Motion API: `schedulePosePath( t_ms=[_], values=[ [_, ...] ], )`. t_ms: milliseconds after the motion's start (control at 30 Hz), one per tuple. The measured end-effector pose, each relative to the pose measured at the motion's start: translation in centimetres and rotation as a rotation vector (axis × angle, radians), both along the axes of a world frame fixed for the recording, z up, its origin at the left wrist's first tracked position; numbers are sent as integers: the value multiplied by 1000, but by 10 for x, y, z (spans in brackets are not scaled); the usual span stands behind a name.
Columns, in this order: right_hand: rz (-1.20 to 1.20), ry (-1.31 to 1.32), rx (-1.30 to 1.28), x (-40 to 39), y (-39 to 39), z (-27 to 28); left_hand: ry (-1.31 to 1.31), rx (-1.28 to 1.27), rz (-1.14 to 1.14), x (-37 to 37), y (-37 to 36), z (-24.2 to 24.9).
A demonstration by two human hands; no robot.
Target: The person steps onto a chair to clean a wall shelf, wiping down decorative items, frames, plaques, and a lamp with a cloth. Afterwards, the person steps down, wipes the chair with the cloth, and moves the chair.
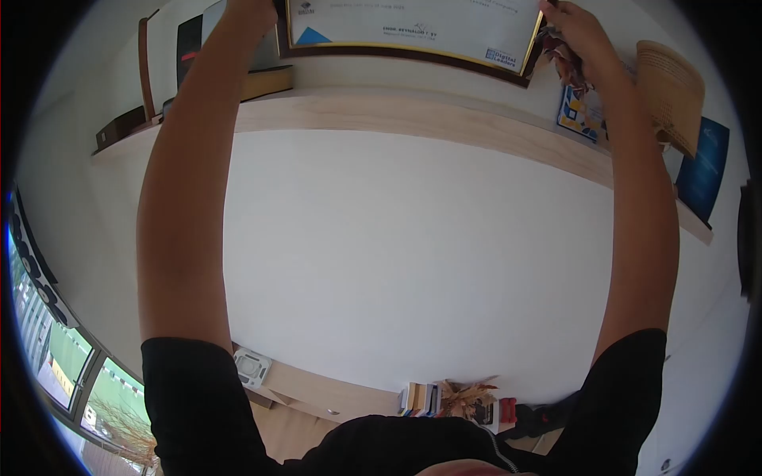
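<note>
A big certificate in a dark brown frame with a shiny gold inner edge [405, 36] is up high, in front of the wall, by the long pale wood shelf [381, 115]. Its top goes out of view. Its bottom edge tips down a bit toward the right. I can't tell if it touches the shelf.

Both arms reach up, one to each side of it. The left hand [252, 12] is at the left side, but its fingers are cut off or hidden, so I can't tell how far they are closed. The right hand [583, 32] is partly curled, with its fingertips pinching the right edge. A crumpled brown and pinkish dry thing [565, 62] is just beside that hand.

The step in hand looks like holding the frame up with two hands. A move from here would seem to need both sides held firmly, slow hands, and care for the dry thing, which could get squashed.

Close by on the shelf are a yellow-gold box-like thing [268, 82], a small blue, yellow and white card [578, 115], a curled tan paper [673, 91] and a shiny blue folder or book [704, 170].
</note>
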State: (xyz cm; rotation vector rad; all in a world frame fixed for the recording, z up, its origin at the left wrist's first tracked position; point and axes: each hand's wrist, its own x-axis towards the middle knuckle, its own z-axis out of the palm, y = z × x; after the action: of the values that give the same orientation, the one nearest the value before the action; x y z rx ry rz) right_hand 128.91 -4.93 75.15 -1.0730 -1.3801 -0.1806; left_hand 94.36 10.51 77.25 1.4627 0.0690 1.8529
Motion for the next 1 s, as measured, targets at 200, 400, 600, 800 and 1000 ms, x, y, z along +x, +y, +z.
schedulePosePath(
  t_ms=[200, 400, 600, 800, 1000],
  values=[
    [-207, -142, -117, 23, 52, 10, 242, -117, 345, 10, 85, -19],
    [-301, -215, -289, 20, 55, 12, 366, -87, 558, 12, 117, -17],
    [-404, -304, -272, 45, 79, 14, 487, -1, 660, 8, 134, -10],
    [-617, -431, -244, 33, 69, 18, 512, 63, 718, 10, 132, -8],
    [-734, -433, -329, 16, 60, 16, 612, 72, 825, 13, 127, -17]
  ],
)
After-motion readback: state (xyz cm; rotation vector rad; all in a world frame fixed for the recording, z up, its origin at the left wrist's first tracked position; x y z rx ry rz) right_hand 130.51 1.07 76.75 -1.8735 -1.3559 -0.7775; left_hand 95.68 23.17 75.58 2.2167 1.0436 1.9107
